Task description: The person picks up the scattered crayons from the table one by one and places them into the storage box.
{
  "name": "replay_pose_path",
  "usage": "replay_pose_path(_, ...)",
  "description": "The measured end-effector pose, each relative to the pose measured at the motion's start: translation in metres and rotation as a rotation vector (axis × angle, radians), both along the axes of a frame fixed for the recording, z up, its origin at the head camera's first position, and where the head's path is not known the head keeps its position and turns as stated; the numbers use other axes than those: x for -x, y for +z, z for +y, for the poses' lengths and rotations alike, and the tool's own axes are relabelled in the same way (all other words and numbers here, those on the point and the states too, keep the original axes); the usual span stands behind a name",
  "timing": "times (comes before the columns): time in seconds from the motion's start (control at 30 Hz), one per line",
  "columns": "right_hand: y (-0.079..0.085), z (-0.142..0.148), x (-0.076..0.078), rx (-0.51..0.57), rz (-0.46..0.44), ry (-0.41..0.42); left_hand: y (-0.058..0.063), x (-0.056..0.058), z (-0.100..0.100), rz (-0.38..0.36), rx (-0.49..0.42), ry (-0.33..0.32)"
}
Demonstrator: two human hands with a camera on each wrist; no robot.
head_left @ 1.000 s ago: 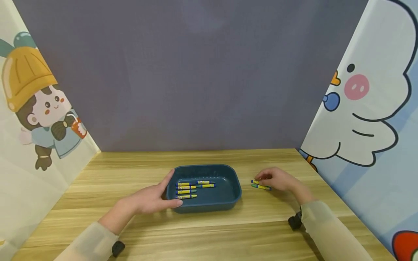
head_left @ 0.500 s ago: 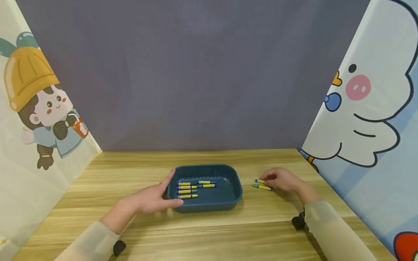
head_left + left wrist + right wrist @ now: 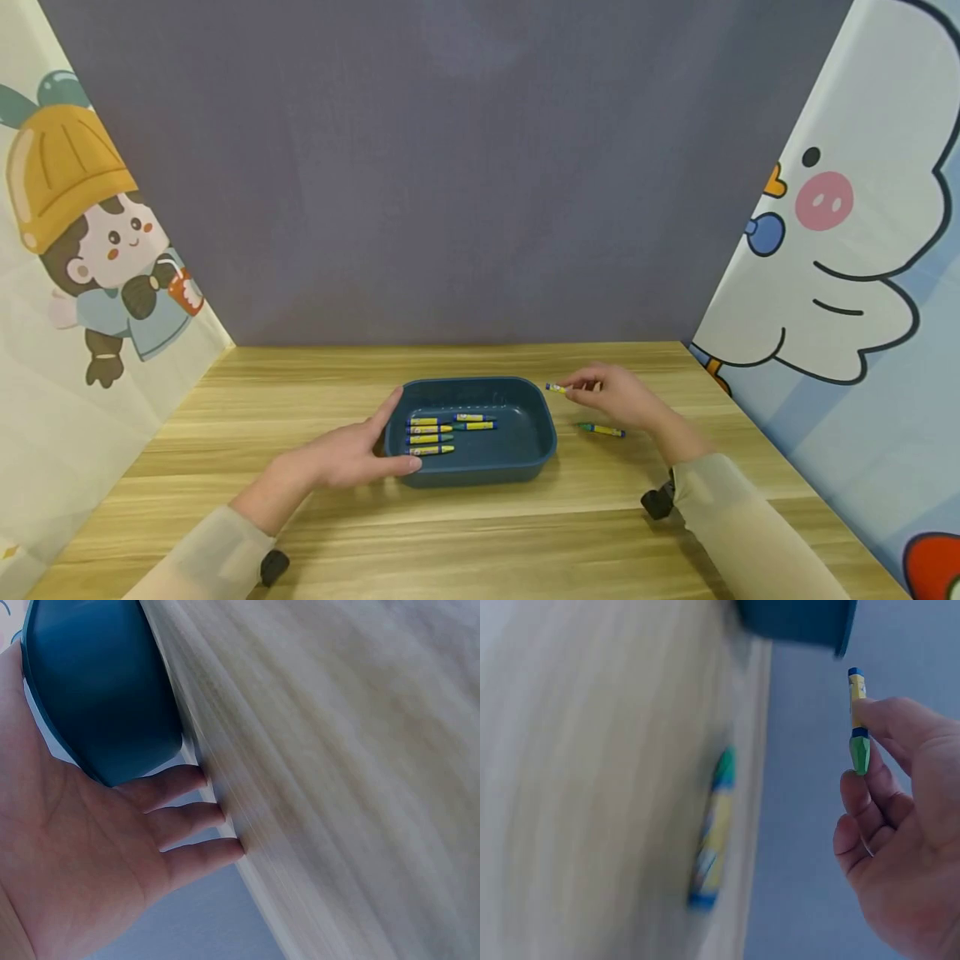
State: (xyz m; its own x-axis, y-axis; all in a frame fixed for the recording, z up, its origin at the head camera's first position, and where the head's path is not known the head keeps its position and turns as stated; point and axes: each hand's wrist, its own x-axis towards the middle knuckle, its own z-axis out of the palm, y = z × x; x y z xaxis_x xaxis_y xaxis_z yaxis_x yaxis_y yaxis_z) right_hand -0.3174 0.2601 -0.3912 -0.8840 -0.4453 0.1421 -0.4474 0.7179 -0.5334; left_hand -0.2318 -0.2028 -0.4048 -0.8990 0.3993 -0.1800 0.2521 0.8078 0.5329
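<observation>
In the head view my left hand (image 3: 347,456) lies against the left end of a dark blue box (image 3: 480,475), thumb along the front rim and index finger at the back left corner. Its other fingers stretch straight down at the table in the left wrist view. My right hand (image 3: 618,398) pinches a yellow-wrapped crayon (image 3: 556,388) between thumb and fingers, just right of the box and raised above the table. Its green tip points back toward the palm in the right wrist view. Another green crayon (image 3: 602,430) lies on the table below this hand.
Several yellow-wrapped crayons (image 3: 431,439) lie inside the box, toward its left and middle. The wooden table (image 3: 450,542) is bounded by a grey back panel (image 3: 465,183) and cartoon-printed side panels (image 3: 862,333).
My right hand has picked up one of the two crayons from the table and carried it up and left toward the box. The left hand stays at the box.
</observation>
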Motion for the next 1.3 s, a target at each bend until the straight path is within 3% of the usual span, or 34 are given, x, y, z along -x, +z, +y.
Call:
replay_pose_path(0.33,0.010,-0.069,-0.009,0.089,-0.057,0.159,0.002,-0.001,0.001,-0.003,0.004,-0.001)
replay_pose_path(0.67,0.002,-0.125,-0.017,-0.018,-0.015,0.250,0.002,-0.001,-0.001,-0.014,-0.015,-0.004)
replay_pose_path(0.97,-0.014,-0.144,-0.017,-0.124,0.049,0.262,0.000,-0.001,-0.001,-0.020,-0.015,-0.002)
replay_pose_path(1.3,-0.017,-0.147,-0.016,-0.248,0.064,0.251,0.001,0.000,0.000,-0.021,-0.001,-0.007)
